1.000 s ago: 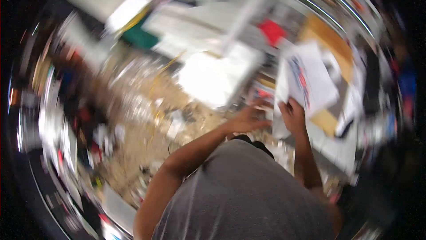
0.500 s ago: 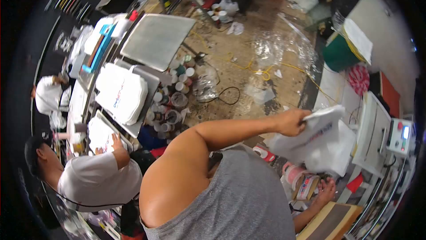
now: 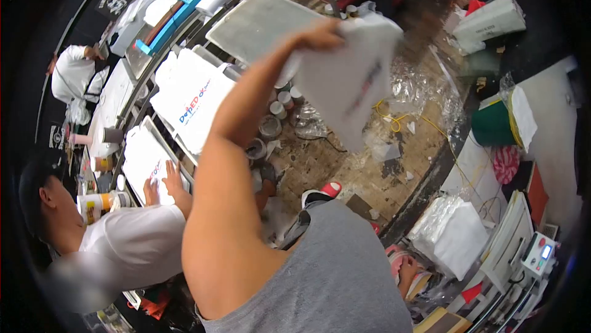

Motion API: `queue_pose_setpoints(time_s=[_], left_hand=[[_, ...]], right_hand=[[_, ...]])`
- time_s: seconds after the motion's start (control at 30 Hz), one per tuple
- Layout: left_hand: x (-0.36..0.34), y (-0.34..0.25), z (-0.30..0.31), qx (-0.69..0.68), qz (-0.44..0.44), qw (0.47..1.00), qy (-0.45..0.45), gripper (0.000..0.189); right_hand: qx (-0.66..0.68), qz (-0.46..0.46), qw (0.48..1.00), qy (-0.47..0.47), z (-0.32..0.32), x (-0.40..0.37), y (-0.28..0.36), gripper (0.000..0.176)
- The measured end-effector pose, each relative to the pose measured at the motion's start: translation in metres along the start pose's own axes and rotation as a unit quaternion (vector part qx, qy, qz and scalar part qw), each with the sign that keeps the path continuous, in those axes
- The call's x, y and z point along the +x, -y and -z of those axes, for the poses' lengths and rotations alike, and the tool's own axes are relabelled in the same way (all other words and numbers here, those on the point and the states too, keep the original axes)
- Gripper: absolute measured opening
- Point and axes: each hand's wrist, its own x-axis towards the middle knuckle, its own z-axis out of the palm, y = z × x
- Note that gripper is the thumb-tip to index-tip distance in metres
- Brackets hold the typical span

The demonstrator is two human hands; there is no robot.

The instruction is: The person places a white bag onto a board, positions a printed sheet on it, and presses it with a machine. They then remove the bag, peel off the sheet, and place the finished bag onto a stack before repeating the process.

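Observation:
My left hand (image 3: 325, 34) is closed on the upper edge of a white printed cloth (image 3: 360, 77), which hangs over the floor, its print blurred. Low on the right, my right hand (image 3: 407, 273) rests beside a pink roll (image 3: 396, 260); its fingers are too small and partly covered to make out. A stack of white printed cloths (image 3: 196, 99) lies on a flat board left of my raised arm. At the lower left, a co-worker in a white shirt has both hands on another white printed cloth (image 3: 146, 163).
A bare metal platen (image 3: 265, 25) stands beyond the stack. Open jars (image 3: 277, 109) and a yellow cord (image 3: 394, 125) are on the floor. To the right are a plastic-wrapped white stack (image 3: 452, 234), a green bin (image 3: 492, 125) and a machine control box (image 3: 540, 253). Another person stands far left.
My left hand has swung up and left with the cloth, away from the wrapped stack. My right hand has shifted toward the pink roll. The view has turned left.

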Motion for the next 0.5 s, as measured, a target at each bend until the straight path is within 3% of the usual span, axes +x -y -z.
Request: queue_pose_setpoints(time_s=[0.03,0.07,0.1,0.13,0.17,0.2,0.27,0.33,0.4,0.47,0.5], left_hand=[[0.004,0.017,0.057,0.067,0.047,0.996,0.043,0.048],[0.01,0.038,0.099,0.238,0.11,0.965,0.028,0.047],[0.008,0.068,0.129,0.275,0.126,0.953,-0.011,0.057],[-0.001,0.099,0.139,0.384,0.141,0.905,-0.115,0.05],[-0.025,0.078,0.133,0.475,0.108,0.819,-0.303,0.063],[-0.021,0.099,0.128,0.446,0.054,0.812,-0.372,0.061],[-0.021,0.119,0.094,0.349,0.043,0.879,-0.323,0.052],[-0.036,0.136,0.007,0.331,0.062,0.905,-0.259,0.045],[-0.058,0.154,-0.077,0.306,0.114,0.938,-0.111,0.054],[-0.089,0.14,-0.131,0.311,0.09,0.943,-0.084,0.072],[-0.1,0.121,-0.14,0.304,0.093,0.944,-0.085,0.071]], right_hand=[[0.004,-0.002,1.0,-0.006,-0.001,-0.005,-0.004,0.029],[0.022,-0.058,0.998,-0.006,0.001,-0.013,0.0,0.029],[0.039,-0.115,0.993,-0.005,0.004,-0.023,0.005,0.029],[0.042,-0.118,0.992,-0.009,0.007,-0.032,0.018,0.029],[0.045,-0.146,0.988,-0.015,0.008,-0.038,0.029,0.031],[0.049,-0.174,0.983,-0.021,0.009,-0.044,0.038,0.032],[0.112,-0.209,0.971,-0.016,0.014,-0.06,0.079,0.03],[0.176,-0.242,0.954,-0.009,0.012,-0.069,0.089,0.029],[0.179,-0.25,0.952,0.008,0.009,-0.073,0.083,0.026],[0.16,-0.258,0.953,0.014,0.014,-0.085,0.073,0.024],[0.139,-0.264,0.954,0.024,0.017,-0.091,0.07,0.023]])
